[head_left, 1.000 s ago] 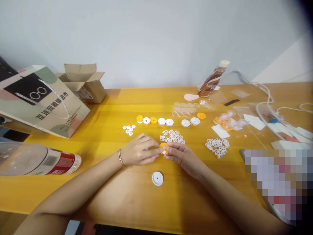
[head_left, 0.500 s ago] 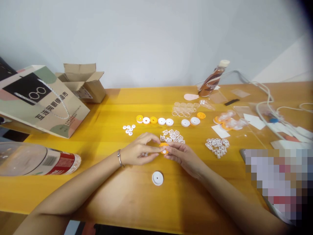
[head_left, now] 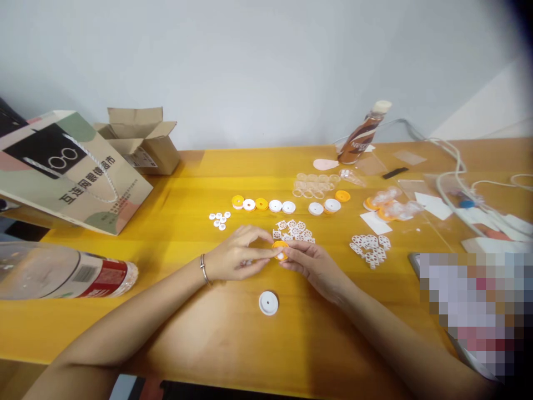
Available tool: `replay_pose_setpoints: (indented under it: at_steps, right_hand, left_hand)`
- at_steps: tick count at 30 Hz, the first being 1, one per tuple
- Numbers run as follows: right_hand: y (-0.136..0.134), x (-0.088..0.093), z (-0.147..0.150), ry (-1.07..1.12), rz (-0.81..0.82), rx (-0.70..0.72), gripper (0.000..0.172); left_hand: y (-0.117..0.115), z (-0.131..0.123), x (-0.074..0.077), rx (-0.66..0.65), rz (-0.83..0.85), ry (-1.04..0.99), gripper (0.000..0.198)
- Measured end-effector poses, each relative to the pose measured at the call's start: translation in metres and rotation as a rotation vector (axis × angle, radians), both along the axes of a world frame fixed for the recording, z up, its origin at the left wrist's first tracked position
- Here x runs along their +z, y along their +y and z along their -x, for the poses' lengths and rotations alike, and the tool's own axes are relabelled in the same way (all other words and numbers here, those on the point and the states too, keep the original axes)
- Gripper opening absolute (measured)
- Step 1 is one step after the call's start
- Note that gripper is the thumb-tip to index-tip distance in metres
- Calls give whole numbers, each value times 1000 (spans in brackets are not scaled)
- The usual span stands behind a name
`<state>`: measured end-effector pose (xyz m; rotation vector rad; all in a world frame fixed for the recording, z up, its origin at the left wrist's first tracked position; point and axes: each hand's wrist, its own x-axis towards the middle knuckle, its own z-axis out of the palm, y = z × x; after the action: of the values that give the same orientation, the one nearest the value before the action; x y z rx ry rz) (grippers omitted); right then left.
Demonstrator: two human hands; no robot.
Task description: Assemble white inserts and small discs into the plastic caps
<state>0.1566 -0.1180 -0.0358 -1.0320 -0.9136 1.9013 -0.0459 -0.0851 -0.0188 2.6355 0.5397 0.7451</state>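
Between my two hands, above the table, is a small round orange plastic piece (head_left: 280, 244) with a white spot at its centre. My left hand (head_left: 244, 253) is closed on its left side, the index finger reaching across its face. From the other side my right hand (head_left: 310, 262) pinches it between thumb and fingers. Nearer to me a white disc (head_left: 268, 303) with a centre hole lies on the table. Just behind my hands is a pile of white spoked plastic parts (head_left: 293, 229). Small white round pieces (head_left: 220, 220) lie beyond my left hand.
Beyond my hands runs a row of orange and white discs (head_left: 275, 206), with clear rings (head_left: 315, 186) behind. More spoked parts (head_left: 370, 250) lie to the right. A brown bottle (head_left: 361, 136) and cables (head_left: 452, 153) stand at the back right. Leftward are a paper bag (head_left: 79, 172), carton (head_left: 141, 139) and large bottle (head_left: 62, 272).
The orange piece has tilted slightly in my fingers, and its white centre shows more. My hands have hardly moved; the white disc lies where it was.
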Motion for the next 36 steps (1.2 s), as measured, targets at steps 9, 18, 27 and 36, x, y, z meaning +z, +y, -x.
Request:
replay_pose_setpoints:
  at_steps: [9,18,27,36]
  right_hand:
    - [1,2,0,-37,12,-33,14]
    - [-2,1,3,-78,-38,26,21]
    - [-3,2,4,-125,-86,25,24]
    - [-2,-3,8,-161,-102,8,19]
  left_hand:
    - [-10,-10,3,159,239,-196,30]
    - [-16,-24,0,324,834,-282,21]
    - [-17,-29,-1,333,1038,-382,19]
    - [-17,-34,-11,344,1108,-387,17]
